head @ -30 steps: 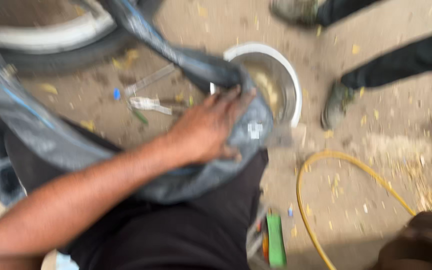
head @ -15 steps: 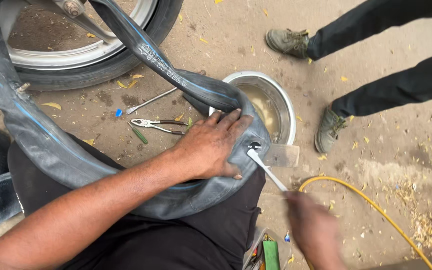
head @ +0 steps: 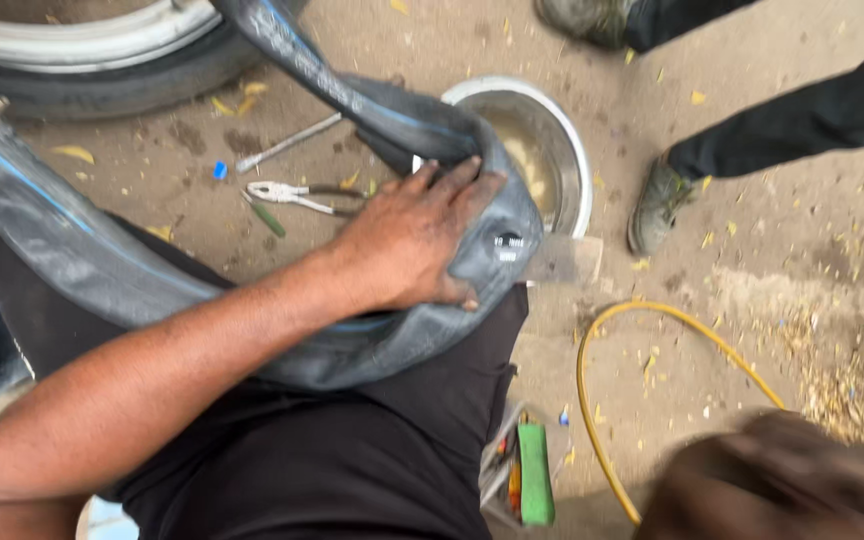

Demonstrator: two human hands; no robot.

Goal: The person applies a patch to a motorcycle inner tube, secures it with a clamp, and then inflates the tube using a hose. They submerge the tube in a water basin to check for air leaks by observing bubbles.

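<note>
A black rubber inner tube (head: 72,250) with a thin blue stripe lies looped over my lap. My left hand (head: 407,240) presses flat on it, fingers spread, holding it down on my knee. Just right of my fingertips a small round dark patch (head: 508,243) shows on the tube. My right hand (head: 782,480) is a dark blur at the bottom right, away from the tube, above the dirt ground. Whether it holds anything is not visible.
A metal bowl (head: 572,150) of cloudy water sits behind the tube. Pliers (head: 287,195) and a metal rod (head: 287,143) lie on the ground. A wheel (head: 102,60) stands top left. A yellow hose (head: 592,400) curves right. Another person's shoe (head: 657,205) stands nearby. A green-handled tool (head: 534,470) lies by my leg.
My right hand, which held a thin tool against the patch half a second ago, has pulled back to the lower right. My left hand stays pressed on the tube.
</note>
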